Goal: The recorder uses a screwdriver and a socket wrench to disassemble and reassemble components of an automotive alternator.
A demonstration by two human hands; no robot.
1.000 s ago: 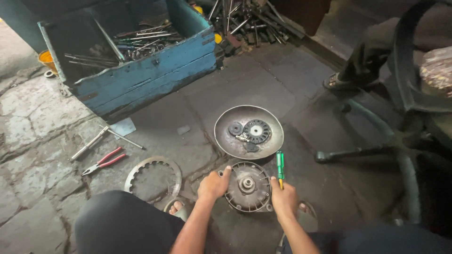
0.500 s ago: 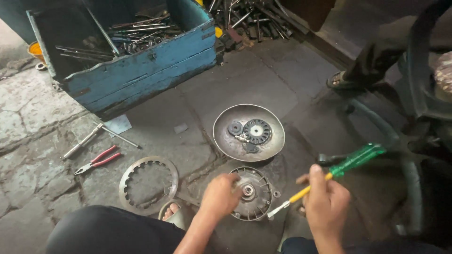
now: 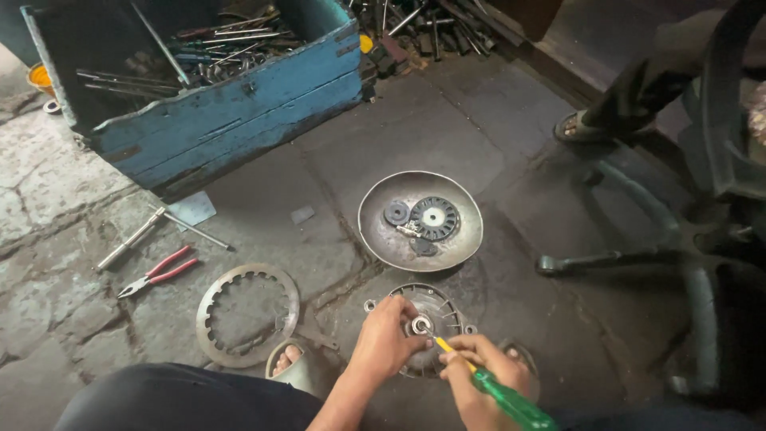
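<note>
Left hand: the left hand [image 3: 385, 339] is resting on the round finned metal part [image 3: 427, 323], fingers curled over its left side and pressing it down against the stone floor [image 3: 415, 136].
Right hand: the right hand [image 3: 479, 375] is gripping a screwdriver [image 3: 487, 387] with a green handle and yellow collar, fist clenched round the handle.
Tool tip: the shaft is slanting up and left, and its tip is sitting at the small bright hub in the middle of the finned part, just beside the left fingertips.
Place of the part: it is lying flat on the floor directly in front of the person, just below the shallow metal dish [image 3: 420, 219], near a sandalled foot [image 3: 287, 361].
Step in hand: by the look of it, the person is working the centre fastener of the part, one hand steadying, the other driving.
Next move, as a judgement: it is calling for firm downward pressure to keep the tip seated, and a steady hold so that the part is not spinning with the tool.
Dish contents: a dark toothed disc, a smaller dark ring and some small bits are lying inside.
Left side of the floor: a toothed steel ring [image 3: 247, 313], red-handled pliers [image 3: 155, 273] and a long metal tool [image 3: 132, 238] are lying apart.
Far side: a blue wooden toolbox [image 3: 231, 120] is holding many long tools.
</note>
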